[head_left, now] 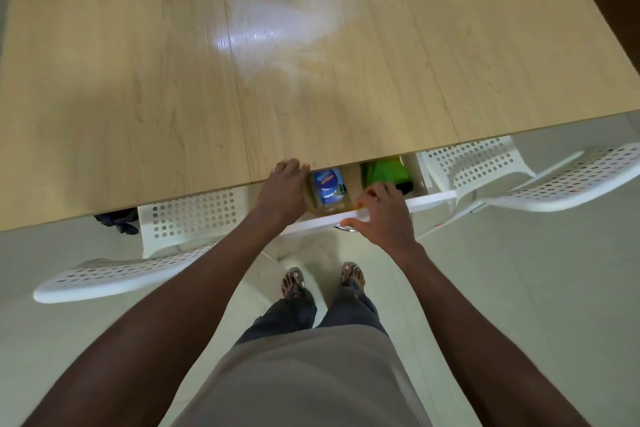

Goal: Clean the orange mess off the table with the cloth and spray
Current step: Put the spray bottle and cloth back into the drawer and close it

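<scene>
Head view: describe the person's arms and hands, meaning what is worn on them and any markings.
Both arms are bare up to the frame's lower edge: no sleeves show. The left hand and right hand wear no gloves, and no rings, watch or bracelets can be seen. The right hand's fingernails look light orange. No cables or markings show on either arm.

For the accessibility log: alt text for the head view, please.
A person's right hand rests on the front of an open white drawer under a wooden table; the left hand touches the table edge. Inside lie a bottle and green cloth.
</scene>
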